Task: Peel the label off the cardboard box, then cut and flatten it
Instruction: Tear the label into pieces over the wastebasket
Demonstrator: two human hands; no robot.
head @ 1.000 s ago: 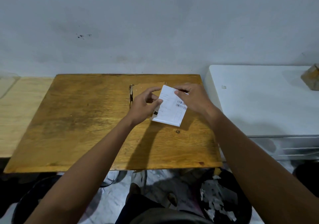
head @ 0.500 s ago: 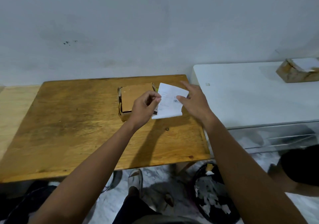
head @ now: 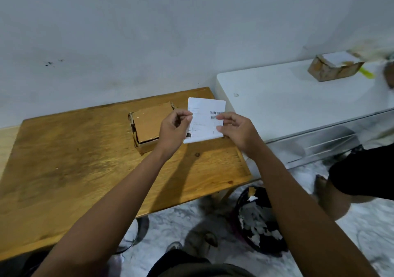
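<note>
Both hands held the white label [head: 206, 118] up, the left hand [head: 173, 130] and right hand [head: 238, 130] each pinching an edge between fingers. The cardboard box [head: 149, 123] sat on the wooden counter [head: 64, 159], just left of the label.

Bare wooden table [head: 74, 170] left of cardboard box [head: 149, 123]; white counter [head: 287, 106] flanks right edge.

Flat brown cardboard box [head: 149, 125] sits on square wooden table [head: 74, 170], far side. White paper label [head: 205, 120] held between left hand [head: 173, 130] and right hand [head: 237, 132], right of box. Long white table [head: 287, 97] stands right.
</note>
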